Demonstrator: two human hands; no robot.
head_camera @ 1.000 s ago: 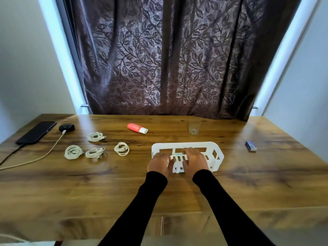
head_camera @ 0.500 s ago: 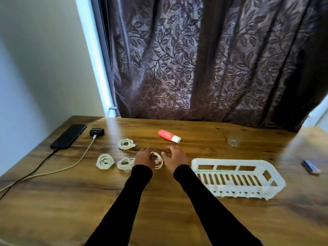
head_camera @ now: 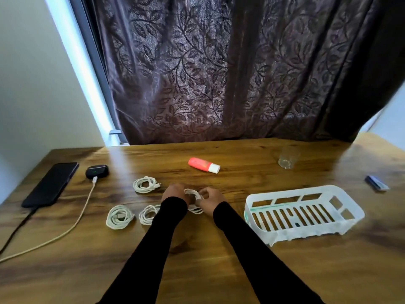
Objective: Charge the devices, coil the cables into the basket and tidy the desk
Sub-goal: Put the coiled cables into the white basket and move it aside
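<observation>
My left hand (head_camera: 174,193) and my right hand (head_camera: 210,199) both grip one coiled white cable (head_camera: 194,199) just above the desk. Three more white coils lie to the left: a far coil (head_camera: 144,184), a near-left coil (head_camera: 119,216) and a middle coil (head_camera: 149,214) partly hidden by my left sleeve. The empty white slotted basket (head_camera: 302,212) stands to the right of my hands. At the far left, a black phone (head_camera: 51,184) has a dark cable plugged in, and a black earbud case (head_camera: 97,171) with a green light has a beige cable (head_camera: 72,224) plugged in.
An orange tube with a white cap (head_camera: 203,165) lies behind my hands. A small clear glass (head_camera: 287,160) stands at the back right. A small blue object (head_camera: 376,183) lies near the right edge. A dark patterned curtain (head_camera: 219,66) hangs behind the wooden desk (head_camera: 197,260).
My hands left the basket, moved left to the coils and closed on the nearest coil, lifting it slightly. The view swung left, so the basket now sits to the right.
</observation>
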